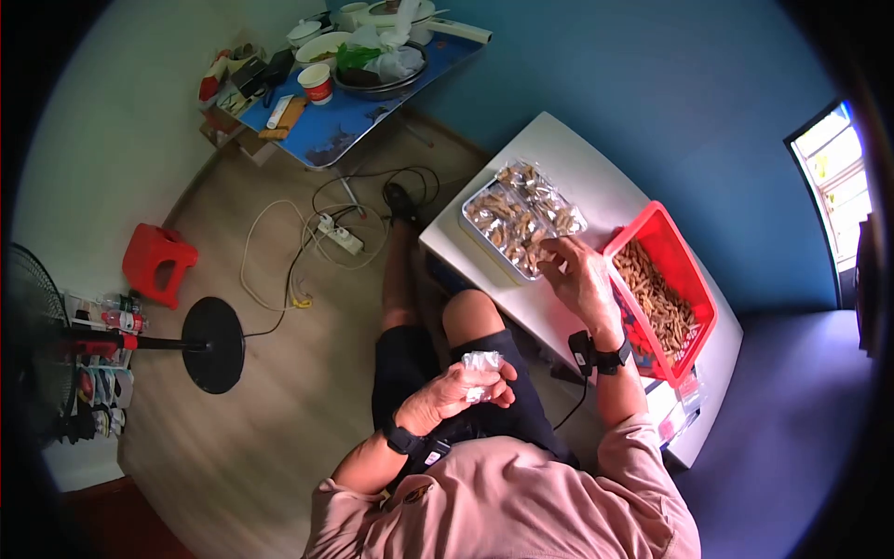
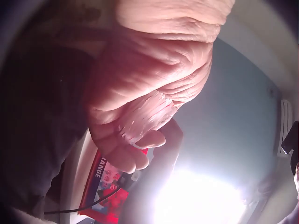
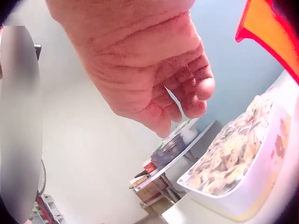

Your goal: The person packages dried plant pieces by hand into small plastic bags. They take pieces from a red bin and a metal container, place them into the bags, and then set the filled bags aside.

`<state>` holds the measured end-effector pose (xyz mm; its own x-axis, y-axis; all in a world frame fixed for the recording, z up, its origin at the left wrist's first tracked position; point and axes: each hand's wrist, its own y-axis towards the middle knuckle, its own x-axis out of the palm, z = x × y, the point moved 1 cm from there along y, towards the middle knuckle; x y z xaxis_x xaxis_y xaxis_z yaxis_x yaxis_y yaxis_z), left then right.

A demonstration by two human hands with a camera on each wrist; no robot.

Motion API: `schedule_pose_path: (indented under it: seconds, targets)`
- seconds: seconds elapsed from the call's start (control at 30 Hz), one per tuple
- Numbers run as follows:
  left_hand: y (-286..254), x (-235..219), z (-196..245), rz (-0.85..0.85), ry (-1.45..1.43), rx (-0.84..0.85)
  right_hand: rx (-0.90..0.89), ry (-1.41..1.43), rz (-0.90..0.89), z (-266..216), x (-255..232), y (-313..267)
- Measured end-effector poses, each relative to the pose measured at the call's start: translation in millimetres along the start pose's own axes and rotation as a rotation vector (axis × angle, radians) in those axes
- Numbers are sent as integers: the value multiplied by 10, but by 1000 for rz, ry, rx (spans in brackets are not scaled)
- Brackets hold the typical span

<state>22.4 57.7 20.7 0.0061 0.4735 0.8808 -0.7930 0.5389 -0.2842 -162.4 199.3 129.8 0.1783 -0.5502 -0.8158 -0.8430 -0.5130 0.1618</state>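
My left hand [image 1: 463, 387] grips a crinkled, shiny bundle of clear plastic [image 1: 481, 373] above my lap. In the left wrist view the bundle [image 2: 148, 116] lies across the palm with the fingers curled round it. My right hand [image 1: 582, 279] hangs between a white tub [image 1: 492, 250] and a red plastic basket [image 1: 691, 252], its fingers loosely bent and nothing showing between them. Clear-wrapped packets of brown pieces [image 1: 517, 219] fill the tub, heaped above its rim at the back. Loose, small, elongated brown pieces [image 1: 652, 293] lie in the basket.
Both containers stand on a white table [image 1: 540, 140] beside a blue wall. Plastic-wrapped items [image 1: 684, 410] lie behind the basket. A blue table [image 1: 326, 130] with dishes stands ahead. Cables and a power strip [image 1: 340, 235], a red stool [image 1: 160, 264] and a fan [image 1: 212, 345] occupy the floor.
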Motion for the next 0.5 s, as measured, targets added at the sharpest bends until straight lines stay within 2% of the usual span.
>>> schedule_pose_path:
  seconds: [0.07,0.13,0.3,0.4,0.5]
  targets:
    - [-19,-70,102,23,-45,66,-129,-215,115,103,91,213]
    - [-8,-162,175,-3,-44,109,-130,-281,90,160,196,367]
    - [-14,-319,351,83,-48,122,-88,-439,-14,329,466,543]
    - [24,-381,422,90,-50,93,-32,-481,-31,334,546,566]
    - [73,-428,445,72,-51,75,-91,-517,15,425,621,561]
